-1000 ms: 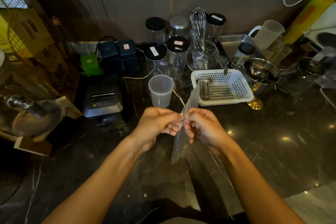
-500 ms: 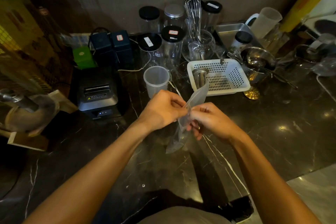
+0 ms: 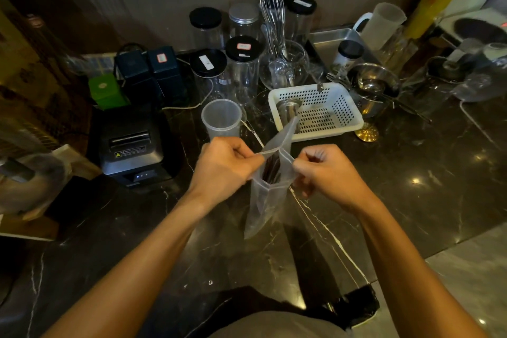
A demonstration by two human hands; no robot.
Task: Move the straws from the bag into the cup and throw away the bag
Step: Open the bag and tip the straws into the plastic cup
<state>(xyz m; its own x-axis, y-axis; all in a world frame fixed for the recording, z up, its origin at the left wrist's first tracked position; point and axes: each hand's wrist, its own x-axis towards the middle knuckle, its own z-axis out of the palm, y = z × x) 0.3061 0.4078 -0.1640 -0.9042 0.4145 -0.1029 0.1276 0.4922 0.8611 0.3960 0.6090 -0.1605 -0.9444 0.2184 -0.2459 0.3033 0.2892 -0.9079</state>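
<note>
Your left hand (image 3: 225, 167) and right hand (image 3: 326, 173) pinch the bag (image 3: 267, 195) mouth at centre frame; spread it wide, then reach the dark straws (image 3: 271, 170).

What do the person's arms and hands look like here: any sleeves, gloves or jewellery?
Both forearms are bare as far as the frame shows, with no sleeves in view. The left hand and right hand wear no gloves, and no rings, watch or bracelets are visible. A grey garment shows at the bottom edge.

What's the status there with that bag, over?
Left hand and right hand pinch the bag, mouth pulled open. Dark straws inside. Cup empty, path clear.
</note>
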